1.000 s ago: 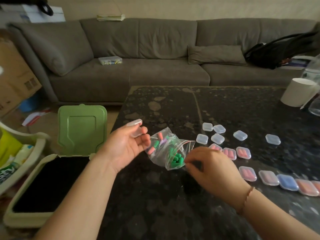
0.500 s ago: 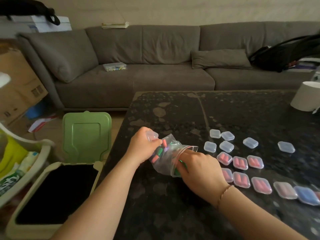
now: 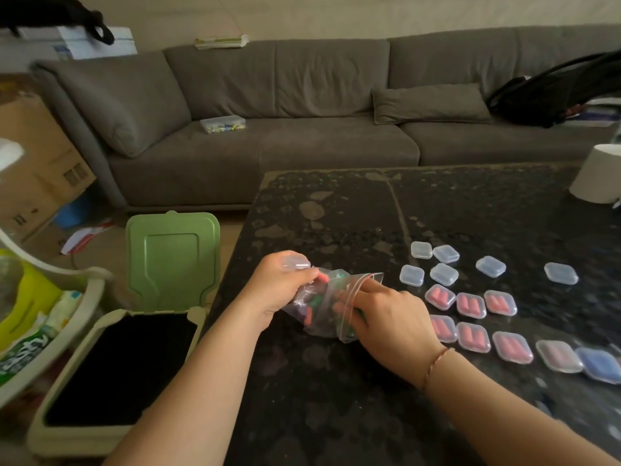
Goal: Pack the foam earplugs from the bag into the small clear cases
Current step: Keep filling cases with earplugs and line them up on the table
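A clear zip bag (image 3: 322,307) of pink, green and purple foam earplugs lies on the dark table (image 3: 336,381). My left hand (image 3: 279,284) grips the bag's left end and also holds a small clear case (image 3: 295,263) against its fingers. My right hand (image 3: 386,314) has its fingers inside the bag's open mouth; what they hold is hidden. To the right lie several empty clear cases (image 3: 444,273) and, nearer me, several closed cases with pink earplugs (image 3: 471,305) and one with blue (image 3: 601,364).
An open green-lidded bin (image 3: 173,260) stands on the floor left of the table. A white cup (image 3: 596,178) sits at the table's far right. A grey sofa (image 3: 302,129) runs behind, with a black bag on its right end.
Both hands have come down to the table. My left hand has closed on the bag's end with the case still in it. My right hand has pushed its fingers into the bag.
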Demonstrator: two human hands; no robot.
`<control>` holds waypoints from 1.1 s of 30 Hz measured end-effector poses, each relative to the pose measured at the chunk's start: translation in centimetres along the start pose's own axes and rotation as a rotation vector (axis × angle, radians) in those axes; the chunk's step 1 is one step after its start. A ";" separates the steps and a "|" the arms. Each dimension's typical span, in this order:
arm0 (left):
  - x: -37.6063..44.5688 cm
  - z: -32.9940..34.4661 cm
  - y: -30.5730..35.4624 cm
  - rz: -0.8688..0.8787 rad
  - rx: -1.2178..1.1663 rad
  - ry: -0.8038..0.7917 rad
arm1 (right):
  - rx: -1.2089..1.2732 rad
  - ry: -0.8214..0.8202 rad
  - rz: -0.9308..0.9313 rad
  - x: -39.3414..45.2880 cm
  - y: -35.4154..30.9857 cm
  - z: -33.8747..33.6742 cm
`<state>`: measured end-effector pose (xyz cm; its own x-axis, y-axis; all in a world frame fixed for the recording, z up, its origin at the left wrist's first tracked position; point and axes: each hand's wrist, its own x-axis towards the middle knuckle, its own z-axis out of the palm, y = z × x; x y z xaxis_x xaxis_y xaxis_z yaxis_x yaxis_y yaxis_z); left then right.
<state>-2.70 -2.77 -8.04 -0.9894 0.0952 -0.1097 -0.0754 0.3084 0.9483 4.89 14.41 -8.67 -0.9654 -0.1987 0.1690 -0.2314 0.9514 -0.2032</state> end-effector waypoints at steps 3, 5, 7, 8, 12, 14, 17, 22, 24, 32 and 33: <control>-0.2 -0.1 -0.3 0.022 0.027 -0.036 | -0.058 0.015 0.054 0.0 0.0 0.2; -0.4 -0.3 -0.2 0.013 -0.024 -0.064 | -0.095 0.018 0.062 0.0 0.0 0.3; -0.4 -0.4 -0.4 0.000 -0.090 -0.101 | -0.085 0.000 0.045 0.0 0.0 0.3; -0.3 -0.5 -0.5 -0.003 -0.104 -0.119 | -0.079 -0.010 0.037 -0.1 0.0 0.3; -0.4 -0.7 -0.7 0.008 -0.123 -0.127 | -0.052 0.010 0.036 -0.1 0.0 0.6; -0.5 -0.7 -0.6 0.001 -0.108 -0.085 | -0.021 0.029 0.046 -0.1 0.1 0.7; -0.4 -0.8 -0.6 -0.011 -0.107 -0.095 | 0.002 0.054 0.031 0.0 0.2 0.6; -0.3 -0.7 -1.1 0.042 -0.176 -0.241 | 0.048 0.159 0.054 0.0 0.5 0.7; -0.4 -0.5 -1.0 0.042 -0.201 -0.275 | 0.095 0.237 0.079 -0.1 0.4 0.6; -0.5 -0.4 -1.0 0.107 -0.123 -0.308 | 0.135 0.230 0.145 0.1 0.2 0.4; -0.4 -0.3 -1.1 0.115 -0.093 -0.302 | 0.158 0.242 0.151 0.1 0.2 0.3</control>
<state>-2.23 -3.44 -8.91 -0.9117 0.4048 -0.0703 0.0101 0.1932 0.9811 4.72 14.49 -9.02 -0.9381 0.0215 0.3457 -0.1219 0.9138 -0.3875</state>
